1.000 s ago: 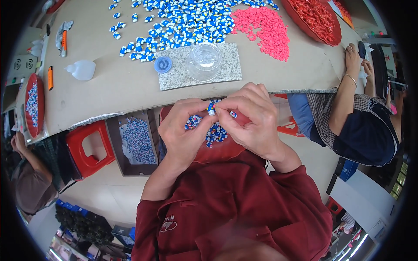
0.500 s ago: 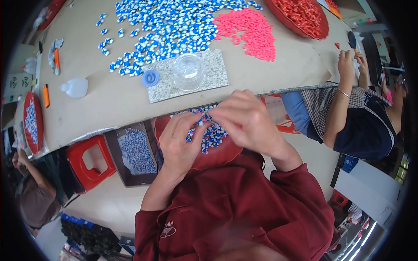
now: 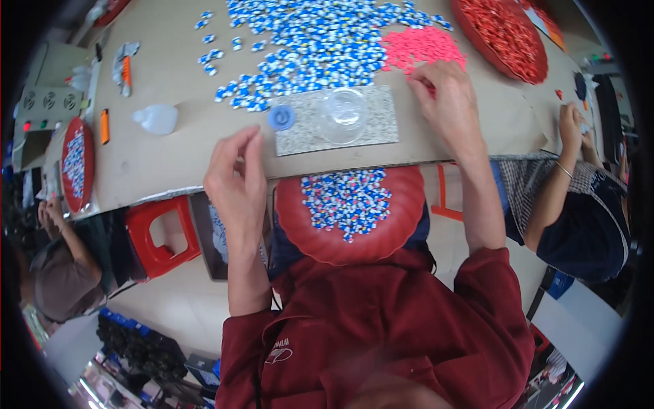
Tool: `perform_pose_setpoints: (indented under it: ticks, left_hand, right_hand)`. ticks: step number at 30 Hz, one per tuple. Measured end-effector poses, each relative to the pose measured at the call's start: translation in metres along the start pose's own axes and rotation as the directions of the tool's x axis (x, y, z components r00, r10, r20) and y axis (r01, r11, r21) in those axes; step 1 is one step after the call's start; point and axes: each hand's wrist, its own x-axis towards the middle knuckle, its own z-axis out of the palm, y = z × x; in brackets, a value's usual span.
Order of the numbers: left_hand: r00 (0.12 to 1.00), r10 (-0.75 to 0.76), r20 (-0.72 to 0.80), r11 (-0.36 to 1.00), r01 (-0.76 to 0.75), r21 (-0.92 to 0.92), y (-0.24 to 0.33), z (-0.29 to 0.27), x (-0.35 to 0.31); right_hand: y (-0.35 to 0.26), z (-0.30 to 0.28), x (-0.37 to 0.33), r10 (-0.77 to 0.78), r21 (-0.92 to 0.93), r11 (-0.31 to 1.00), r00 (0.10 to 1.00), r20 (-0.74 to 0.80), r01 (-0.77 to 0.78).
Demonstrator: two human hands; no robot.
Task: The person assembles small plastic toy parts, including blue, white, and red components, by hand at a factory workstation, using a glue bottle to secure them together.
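Note:
My right hand (image 3: 446,99) is over the near edge of a spread of small pink pieces (image 3: 426,49), fingers curled and pinched, with a bit of pink showing between them. At the table's front edge, my left hand (image 3: 235,178) is raised with its fingertips drawn together; what they hold, if anything, is hidden. Between my forearms a red scalloped bowl (image 3: 340,253) rests on my lap, holding many small blue-and-white pieces (image 3: 346,198) with pink bits. A larger pile of blue-and-white pieces (image 3: 313,48) covers the table's far middle.
On a speckled slab (image 3: 378,123) stand a clear round dish (image 3: 342,116) and a blue cap (image 3: 281,118). To the left are a white bottle (image 3: 157,119) and an orange cutter (image 3: 105,127). A red tray of red pieces (image 3: 504,41) lies far right. People sit on both sides.
My hands have moved apart from over the bowl: the right went forward to the pink pieces, the left moved left to the table edge. The view has shifted, and the bowl is uncovered.

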Motion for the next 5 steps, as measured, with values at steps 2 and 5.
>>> perform_pose_setpoints:
  ticks: [2, 5]
  left_hand:
    - [0.998, 0.017, -0.061, 1.000, -0.016, 0.015, -0.014, 0.004, 0.017]
    - [0.996, 0.090, -0.012, 0.989, -0.088, 0.119, -0.024, 0.005, 0.037]
  right_hand:
    - [0.000, -0.001, -0.005, 0.039, 0.046, 0.998, 0.995, 0.096, -0.044]
    - [-0.002, -0.003, -0.006, 0.065, 0.044, 0.996, 0.988, 0.138, -0.072]
